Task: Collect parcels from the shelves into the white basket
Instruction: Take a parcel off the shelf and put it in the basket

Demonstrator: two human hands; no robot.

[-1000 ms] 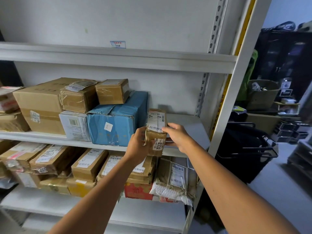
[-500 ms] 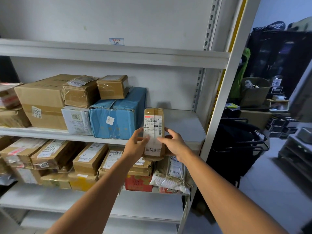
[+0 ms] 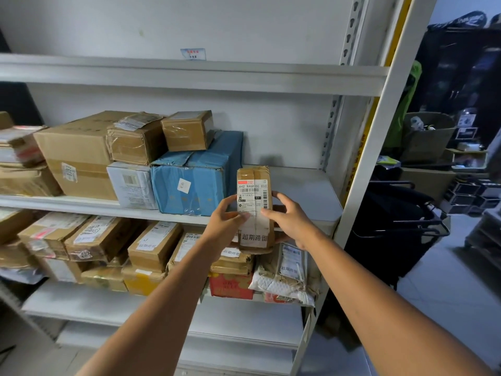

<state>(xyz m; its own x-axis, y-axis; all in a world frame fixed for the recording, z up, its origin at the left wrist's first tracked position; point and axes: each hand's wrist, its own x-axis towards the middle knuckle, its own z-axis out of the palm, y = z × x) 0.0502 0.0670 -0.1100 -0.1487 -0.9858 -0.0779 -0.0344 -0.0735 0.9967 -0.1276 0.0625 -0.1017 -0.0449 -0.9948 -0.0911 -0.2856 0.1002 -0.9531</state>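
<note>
A narrow brown cardboard parcel (image 3: pixel 253 196) with a white shipping label faces me, held upright in front of the middle shelf (image 3: pixel 303 188). My left hand (image 3: pixel 226 221) grips its left side and my right hand (image 3: pixel 291 219) grips its right side, thumbs on the label. To its left, a blue parcel (image 3: pixel 195 175) stands on the same shelf. The white basket is not in view.
Brown boxes (image 3: pixel 78 150) and a white box (image 3: pixel 130 183) fill the middle shelf's left part. The lower shelf holds several taped parcels (image 3: pixel 154 245) and a padded bag (image 3: pixel 284 278). A white shelf upright (image 3: pixel 379 126) stands at the right, with a dark cart (image 3: pixel 395 218) beyond it.
Both hands have tilted the parcel from lying back to upright, so its labelled face now turns toward me. It has also come slightly off the shelf edge.
</note>
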